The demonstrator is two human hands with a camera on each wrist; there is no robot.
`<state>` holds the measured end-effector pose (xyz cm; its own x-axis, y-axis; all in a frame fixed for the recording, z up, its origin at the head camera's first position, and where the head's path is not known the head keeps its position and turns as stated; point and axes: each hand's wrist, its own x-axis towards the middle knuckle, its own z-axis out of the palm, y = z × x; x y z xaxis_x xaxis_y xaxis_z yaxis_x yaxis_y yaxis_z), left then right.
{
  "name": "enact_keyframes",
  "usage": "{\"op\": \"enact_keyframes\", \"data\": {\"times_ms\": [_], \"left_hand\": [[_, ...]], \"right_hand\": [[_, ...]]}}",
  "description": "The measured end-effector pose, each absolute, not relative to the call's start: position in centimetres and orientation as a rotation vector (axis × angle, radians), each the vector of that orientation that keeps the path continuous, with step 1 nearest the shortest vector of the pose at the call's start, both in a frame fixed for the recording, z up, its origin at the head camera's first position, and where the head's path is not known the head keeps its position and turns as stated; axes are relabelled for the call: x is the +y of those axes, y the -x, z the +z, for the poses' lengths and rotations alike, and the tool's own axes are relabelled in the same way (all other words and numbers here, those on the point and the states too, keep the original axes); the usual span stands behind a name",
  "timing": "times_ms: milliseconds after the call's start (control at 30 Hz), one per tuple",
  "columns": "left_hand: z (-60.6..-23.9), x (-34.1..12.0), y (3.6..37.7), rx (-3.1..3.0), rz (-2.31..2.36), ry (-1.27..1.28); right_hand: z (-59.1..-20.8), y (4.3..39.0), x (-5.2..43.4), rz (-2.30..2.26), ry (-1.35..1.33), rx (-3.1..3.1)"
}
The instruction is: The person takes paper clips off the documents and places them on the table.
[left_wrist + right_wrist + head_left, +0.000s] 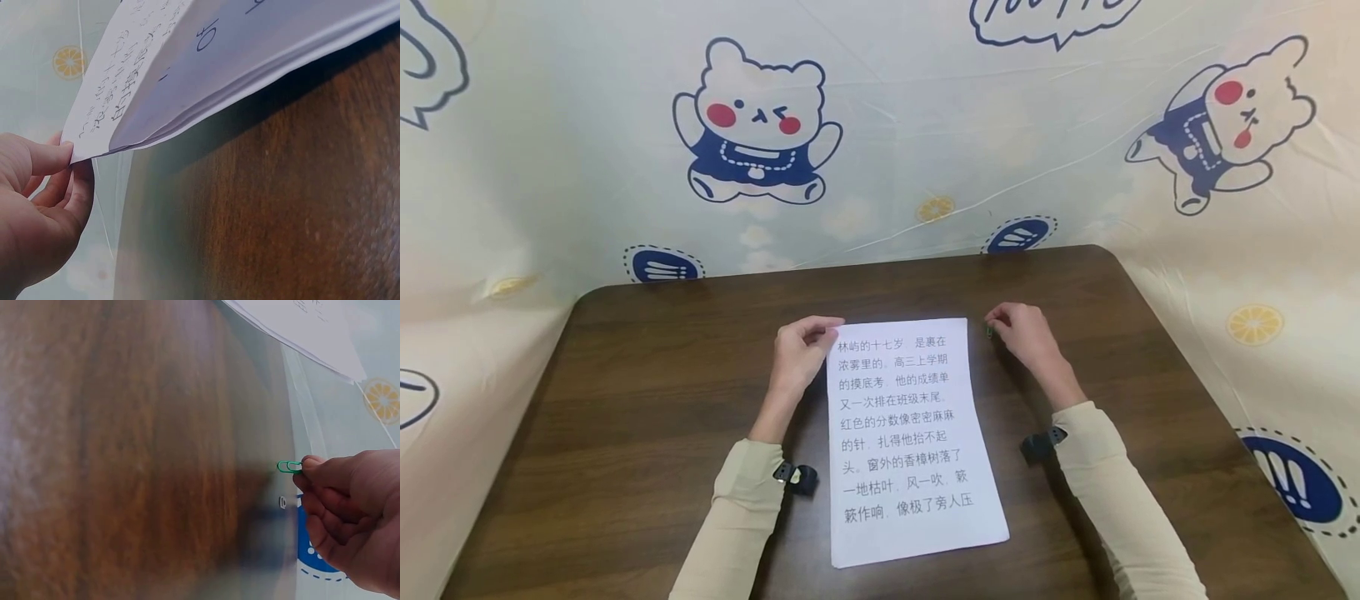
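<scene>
A small stack of white printed sheets lies in the middle of the dark wooden table. My left hand pinches the sheets' top left corner between thumb and fingers and lifts it slightly off the table. My right hand is just right of the sheets' top right corner and pinches a small green paper clip at its fingertips; the paper clip shows as a tiny green mark in the head view.
A cloth with cartoon bears hangs behind and around the table. The table's rounded far corners and side edges are near. Bare wood lies left and right of the sheets.
</scene>
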<state>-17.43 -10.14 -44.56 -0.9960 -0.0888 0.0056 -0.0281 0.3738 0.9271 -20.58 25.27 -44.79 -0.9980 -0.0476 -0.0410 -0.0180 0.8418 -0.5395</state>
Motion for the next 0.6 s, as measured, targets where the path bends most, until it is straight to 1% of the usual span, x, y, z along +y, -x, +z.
{"op": "enact_keyframes", "data": {"times_ms": [600], "left_hand": [[-44.58,-10.13,17.36,-2.557,-1.732,-0.107]], "right_hand": [[-45.44,21.27,25.03,-0.793,0.082,3.004]]}}
